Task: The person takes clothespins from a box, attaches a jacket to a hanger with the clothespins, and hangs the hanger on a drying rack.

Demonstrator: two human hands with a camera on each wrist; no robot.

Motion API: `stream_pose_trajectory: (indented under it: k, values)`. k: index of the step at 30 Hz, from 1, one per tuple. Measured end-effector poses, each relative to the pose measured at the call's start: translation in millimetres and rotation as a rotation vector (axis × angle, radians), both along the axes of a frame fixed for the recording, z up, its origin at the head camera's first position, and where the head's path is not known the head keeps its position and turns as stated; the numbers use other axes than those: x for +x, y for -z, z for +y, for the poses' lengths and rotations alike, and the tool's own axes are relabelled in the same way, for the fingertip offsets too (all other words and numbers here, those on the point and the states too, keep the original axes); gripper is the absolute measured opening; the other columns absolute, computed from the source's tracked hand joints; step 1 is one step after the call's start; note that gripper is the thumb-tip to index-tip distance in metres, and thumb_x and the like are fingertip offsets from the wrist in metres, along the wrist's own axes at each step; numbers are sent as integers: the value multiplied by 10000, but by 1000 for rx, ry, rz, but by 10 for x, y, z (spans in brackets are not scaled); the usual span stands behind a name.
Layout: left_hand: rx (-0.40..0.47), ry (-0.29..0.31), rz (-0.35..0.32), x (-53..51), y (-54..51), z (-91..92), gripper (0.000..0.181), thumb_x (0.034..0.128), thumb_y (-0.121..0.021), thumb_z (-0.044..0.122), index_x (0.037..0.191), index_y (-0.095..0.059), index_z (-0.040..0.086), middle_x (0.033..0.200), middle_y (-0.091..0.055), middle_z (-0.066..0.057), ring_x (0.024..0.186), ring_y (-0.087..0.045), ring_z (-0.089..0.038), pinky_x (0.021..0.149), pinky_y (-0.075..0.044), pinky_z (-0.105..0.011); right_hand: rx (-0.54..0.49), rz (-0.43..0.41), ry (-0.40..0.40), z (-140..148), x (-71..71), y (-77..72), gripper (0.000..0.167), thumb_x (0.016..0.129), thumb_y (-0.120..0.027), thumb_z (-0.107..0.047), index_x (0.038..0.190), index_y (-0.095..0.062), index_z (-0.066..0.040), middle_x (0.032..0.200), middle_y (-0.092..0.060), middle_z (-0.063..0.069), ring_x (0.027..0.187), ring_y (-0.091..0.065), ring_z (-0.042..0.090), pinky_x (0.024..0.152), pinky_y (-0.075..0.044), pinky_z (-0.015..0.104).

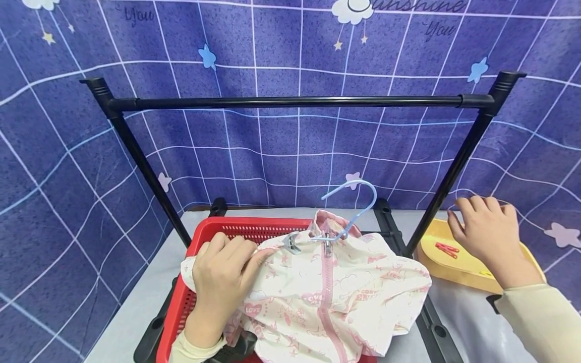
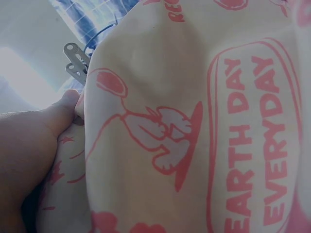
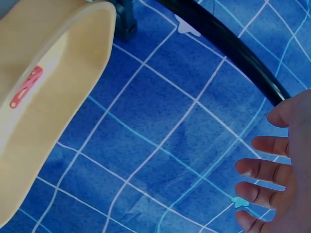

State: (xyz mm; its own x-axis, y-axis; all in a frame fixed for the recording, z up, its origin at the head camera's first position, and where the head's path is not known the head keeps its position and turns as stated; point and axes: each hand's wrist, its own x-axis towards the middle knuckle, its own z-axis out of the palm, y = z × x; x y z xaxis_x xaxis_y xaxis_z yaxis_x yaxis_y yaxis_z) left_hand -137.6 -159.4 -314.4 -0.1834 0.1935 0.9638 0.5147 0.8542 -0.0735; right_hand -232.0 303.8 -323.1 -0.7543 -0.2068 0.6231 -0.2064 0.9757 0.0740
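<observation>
A person's left hand [image 1: 227,272] grips the shoulder of a white, pink-printed zip jacket [image 1: 308,302] on a light-blue hanger [image 1: 375,195] at lower centre of the frame. At right, the right hand [image 1: 487,232], empty, fingers loosely spread, is nearer a red plastic clothespin [image 1: 447,247], which lies to its lower left in a yellow plastic tub [image 1: 454,277], long axis slanting slightly down rightward.
</observation>
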Motion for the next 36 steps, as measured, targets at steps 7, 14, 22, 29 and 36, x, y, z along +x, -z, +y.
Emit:
stream_pose_trajectory:
  k: [7,14,22,29,36]
  values:
    - [2,-3,1,0,6,1,506,1023,-494,476,659,-536,127,575,-473,3,583,-435,-234,509,-308,-356,-6,-74,34,60,-16,35,291,924,-570,-211,1092,-525,23,1060,-558,295,1008,-489,500,782,-331,646]
    - [0,-5,-6,6,9,1,507,1025,-491,476,661,-545,128,581,-499,0,583,-438,-231,510,-311,-353,-11,-83,41,122,-42,99,285,926,-557,-222,1085,-513,11,1035,-552,281,956,-487,479,730,-337,629]
    - [0,-1,-5,6,-2,3,509,1025,-490,478,654,-520,130,577,-484,3,579,-427,-233,509,-304,-354,-19,-111,59,184,-70,146,285,942,-524,-245,1067,-509,11,1020,-550,284,939,-482,484,715,-338,629]
    - [0,-3,-5,7,-1,2,510,1025,-489,477,652,-520,130,573,-477,3,576,-428,-236,508,-304,-357,-24,-119,52,221,-96,201,275,935,-549,-228,1063,-519,13,1003,-560,279,917,-493,485,687,-340,608]
    - [-1,-7,-4,7,2,-2,508,1026,-490,476,654,-522,131,572,-467,6,579,-429,-233,510,-303,-358,-21,-120,53,270,-122,249,272,929,-568,-224,1042,-516,18,975,-560,275,903,-496,486,675,-338,607]
